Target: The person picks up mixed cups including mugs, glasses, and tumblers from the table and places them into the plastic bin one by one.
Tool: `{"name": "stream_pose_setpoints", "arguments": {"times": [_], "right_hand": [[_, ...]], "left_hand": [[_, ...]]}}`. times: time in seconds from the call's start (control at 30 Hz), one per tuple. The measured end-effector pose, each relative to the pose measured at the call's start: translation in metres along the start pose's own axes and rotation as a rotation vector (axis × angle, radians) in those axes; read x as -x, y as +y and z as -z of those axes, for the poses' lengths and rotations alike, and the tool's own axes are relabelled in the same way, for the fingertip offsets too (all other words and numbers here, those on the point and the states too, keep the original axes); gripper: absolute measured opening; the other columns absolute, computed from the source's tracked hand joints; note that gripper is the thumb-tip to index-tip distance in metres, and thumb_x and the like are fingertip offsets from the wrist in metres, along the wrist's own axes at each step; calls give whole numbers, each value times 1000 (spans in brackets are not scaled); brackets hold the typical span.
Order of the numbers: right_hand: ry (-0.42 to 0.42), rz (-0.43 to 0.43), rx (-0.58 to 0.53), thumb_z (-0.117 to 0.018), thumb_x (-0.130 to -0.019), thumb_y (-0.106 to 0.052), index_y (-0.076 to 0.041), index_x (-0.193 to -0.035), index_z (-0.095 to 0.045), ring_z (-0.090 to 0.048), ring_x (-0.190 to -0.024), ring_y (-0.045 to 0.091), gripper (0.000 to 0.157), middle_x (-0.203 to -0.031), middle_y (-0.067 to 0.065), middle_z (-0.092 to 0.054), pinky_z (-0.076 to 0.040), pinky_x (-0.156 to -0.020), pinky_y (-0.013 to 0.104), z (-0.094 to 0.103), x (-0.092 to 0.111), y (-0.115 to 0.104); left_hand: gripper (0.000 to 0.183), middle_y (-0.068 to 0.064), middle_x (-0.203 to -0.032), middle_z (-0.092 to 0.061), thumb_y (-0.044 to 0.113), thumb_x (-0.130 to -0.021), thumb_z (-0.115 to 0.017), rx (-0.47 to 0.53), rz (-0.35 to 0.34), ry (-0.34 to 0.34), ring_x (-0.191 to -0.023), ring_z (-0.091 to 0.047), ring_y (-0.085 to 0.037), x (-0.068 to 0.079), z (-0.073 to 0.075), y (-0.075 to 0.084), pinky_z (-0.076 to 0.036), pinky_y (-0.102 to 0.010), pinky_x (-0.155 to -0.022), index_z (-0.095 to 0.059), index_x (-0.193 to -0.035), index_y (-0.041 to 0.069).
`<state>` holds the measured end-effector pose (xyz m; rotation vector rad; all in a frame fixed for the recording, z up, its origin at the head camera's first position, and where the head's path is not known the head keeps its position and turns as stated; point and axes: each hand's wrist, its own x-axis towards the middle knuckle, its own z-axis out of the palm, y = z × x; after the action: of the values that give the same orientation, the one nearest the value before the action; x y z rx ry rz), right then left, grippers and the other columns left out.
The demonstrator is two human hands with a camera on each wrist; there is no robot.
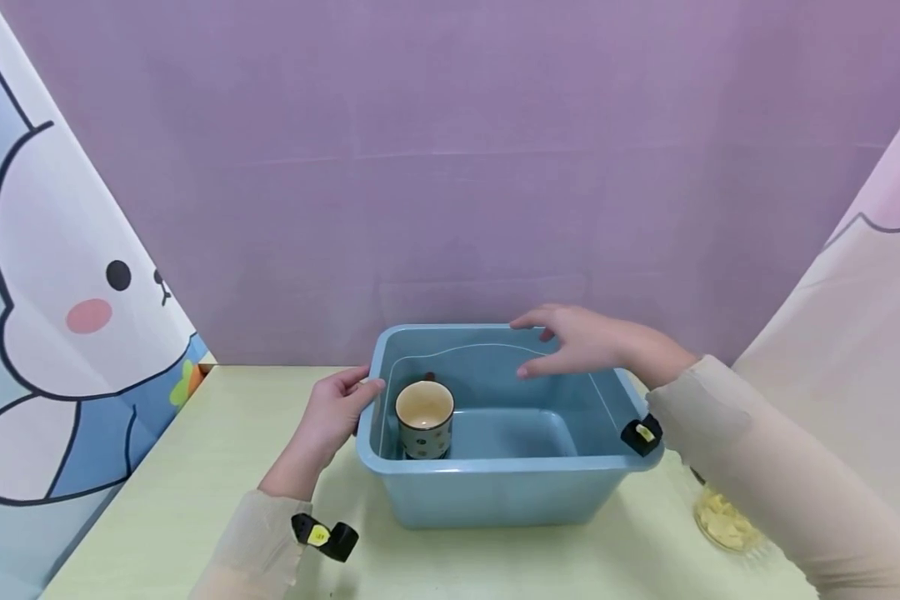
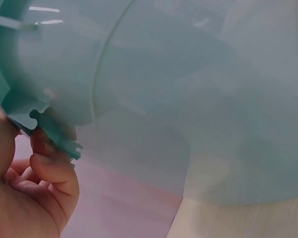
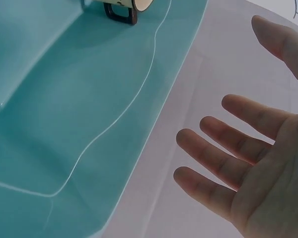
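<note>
A blue plastic basin (image 1: 510, 496) stands on the table, with a patterned mug (image 1: 426, 437) upright in its left end. The mug's dark handle (image 3: 121, 14) shows in the right wrist view. My left hand (image 1: 335, 414) grips the basin's left rim, thumb on top and fingers curled beneath; the left wrist view shows the curled fingers (image 2: 54, 171) at the rim's underside. Over the basin's back right part, my right hand (image 1: 581, 340) hovers with its fingers spread and nothing in it.
On the table (image 1: 217, 450), a clear dish (image 1: 727, 521) of pale yellow pieces sits to the right, partly behind my right forearm. A purple cloth (image 1: 450, 183) hangs behind the basin. Printed cartoon sheets (image 1: 67, 275) flank both sides.
</note>
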<state>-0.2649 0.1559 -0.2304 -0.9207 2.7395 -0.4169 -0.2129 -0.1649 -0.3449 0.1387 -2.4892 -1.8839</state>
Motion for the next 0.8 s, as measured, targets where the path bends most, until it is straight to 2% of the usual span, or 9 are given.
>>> {"name": "stream_pose_setpoints", "arguments": {"times": [0.33, 0.53, 0.8], "right_hand": [[28, -25, -49, -68, -79, -54, -17, -142, -41, -51, -124, 27, 78, -146, 4, -41, -49, -90, 43, 6, 16, 17], [69, -25, -49, -67, -80, -53, -15, -142, -42, -52, -122, 29, 77, -146, 6, -43, -50, -88, 42, 9, 24, 27], [102, -60, -63, -66, -81, -54, -15, -141, -43, -52, -121, 30, 75, -143, 6, -45, -49, -87, 44, 8, 35, 40]], "left_hand": [[45, -17, -113, -66, 25, -95, -54, 0, 3, 43, -88, -67, -20, 1, -4, 4, -57, -33, -73, -51, -134, 5], [43, -19, -111, -66, 24, -95, -54, -13, -9, 75, -83, -65, -17, 2, -4, 5, -56, -29, -69, -52, -132, 3], [43, -18, -114, -65, 25, -95, -54, -16, -2, 98, -89, -64, -17, 4, -3, 5, -56, -31, -75, -53, -131, 3]]}}
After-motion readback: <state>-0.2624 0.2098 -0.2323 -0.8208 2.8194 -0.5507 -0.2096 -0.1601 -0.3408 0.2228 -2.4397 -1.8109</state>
